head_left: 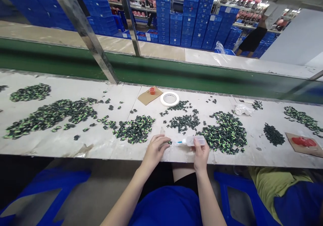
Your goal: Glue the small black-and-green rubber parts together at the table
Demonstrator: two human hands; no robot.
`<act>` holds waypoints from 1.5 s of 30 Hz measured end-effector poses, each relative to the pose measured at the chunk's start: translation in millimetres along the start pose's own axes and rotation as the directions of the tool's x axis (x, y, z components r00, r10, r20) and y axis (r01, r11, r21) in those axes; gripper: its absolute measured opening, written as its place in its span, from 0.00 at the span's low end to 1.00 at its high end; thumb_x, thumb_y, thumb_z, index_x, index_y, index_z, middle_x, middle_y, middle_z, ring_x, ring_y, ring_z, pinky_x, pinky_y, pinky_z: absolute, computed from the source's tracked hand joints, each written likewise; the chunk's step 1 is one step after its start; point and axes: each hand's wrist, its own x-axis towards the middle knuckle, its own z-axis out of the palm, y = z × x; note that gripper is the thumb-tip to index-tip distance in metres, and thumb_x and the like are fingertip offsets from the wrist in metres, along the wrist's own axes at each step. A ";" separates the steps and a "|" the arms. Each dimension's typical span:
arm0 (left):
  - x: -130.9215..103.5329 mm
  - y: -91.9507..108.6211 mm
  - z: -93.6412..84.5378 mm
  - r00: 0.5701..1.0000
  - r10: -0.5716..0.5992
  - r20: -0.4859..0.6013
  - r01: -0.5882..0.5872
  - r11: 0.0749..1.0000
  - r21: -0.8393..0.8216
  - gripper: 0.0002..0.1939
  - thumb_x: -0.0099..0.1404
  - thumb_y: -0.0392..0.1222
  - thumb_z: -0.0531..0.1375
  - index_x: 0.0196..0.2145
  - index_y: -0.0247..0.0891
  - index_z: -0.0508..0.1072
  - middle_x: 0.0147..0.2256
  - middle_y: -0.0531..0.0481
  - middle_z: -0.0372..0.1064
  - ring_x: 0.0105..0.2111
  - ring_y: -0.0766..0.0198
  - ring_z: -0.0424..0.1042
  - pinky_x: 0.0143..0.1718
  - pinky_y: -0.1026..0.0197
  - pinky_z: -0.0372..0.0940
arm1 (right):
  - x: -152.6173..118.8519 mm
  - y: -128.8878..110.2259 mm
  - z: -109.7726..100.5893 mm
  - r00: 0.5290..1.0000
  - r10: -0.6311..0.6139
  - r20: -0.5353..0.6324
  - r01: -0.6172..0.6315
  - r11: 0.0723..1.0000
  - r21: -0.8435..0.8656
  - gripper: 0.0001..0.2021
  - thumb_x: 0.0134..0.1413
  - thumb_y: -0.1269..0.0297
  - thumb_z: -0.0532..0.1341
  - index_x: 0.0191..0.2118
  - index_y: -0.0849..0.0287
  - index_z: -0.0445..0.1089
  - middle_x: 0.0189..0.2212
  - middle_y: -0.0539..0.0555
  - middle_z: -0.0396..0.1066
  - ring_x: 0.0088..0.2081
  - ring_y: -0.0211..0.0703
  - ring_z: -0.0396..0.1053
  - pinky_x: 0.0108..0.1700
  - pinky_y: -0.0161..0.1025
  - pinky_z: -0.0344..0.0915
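Between the fingertips of my left hand [156,149] is a small black-and-green part [170,142]; its exact kind is too small to tell. My right hand [201,153] grips a clear squeeze bottle [193,140] lying sideways, its thin blue needle tip [178,142] pointing left at the part. Whether the tip touches the part, I cannot tell. Close to my left hand lies a pile of black-and-green parts [135,129]. Another such pile [224,131] is beside my right hand, and small black pieces [184,122] are scattered beyond the bottle.
A white tape roll [163,99] and brown cardboard [145,98] with a small red cup [152,91] sit toward the back. More parts [54,113] spread leftward. A red item [304,141] is at far right. A green conveyor [161,71] runs behind; a person stands beyond.
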 end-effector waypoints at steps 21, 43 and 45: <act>-4.6 4.5 4.9 0.980 -0.150 -0.131 0.126 0.977 -0.172 0.07 0.59 0.44 0.64 0.32 0.38 0.79 0.35 0.47 0.75 0.31 0.60 0.79 0.41 0.57 0.75 | -2.1 -6.8 16.9 0.999 -0.021 0.034 0.029 0.969 -0.246 0.19 0.50 0.46 0.60 0.26 0.60 0.67 0.21 0.51 0.70 0.24 0.41 0.65 0.27 0.35 0.60; -4.9 -0.9 6.7 0.980 -0.151 -0.129 0.125 0.974 -0.188 0.06 0.59 0.42 0.64 0.32 0.38 0.79 0.35 0.47 0.74 0.31 0.61 0.79 0.40 0.58 0.75 | -1.1 -3.0 15.5 1.000 -0.018 -0.022 0.013 0.978 -0.209 0.18 0.48 0.48 0.61 0.25 0.60 0.66 0.20 0.49 0.69 0.24 0.40 0.64 0.28 0.35 0.59; -5.3 -0.9 6.6 0.980 -0.150 -0.128 0.125 0.975 -0.185 0.06 0.59 0.43 0.64 0.32 0.38 0.79 0.36 0.47 0.74 0.31 0.61 0.79 0.40 0.58 0.75 | -1.2 -2.9 15.9 1.000 -0.018 -0.011 0.016 0.979 -0.204 0.18 0.48 0.48 0.61 0.26 0.60 0.66 0.21 0.50 0.69 0.25 0.40 0.64 0.29 0.35 0.59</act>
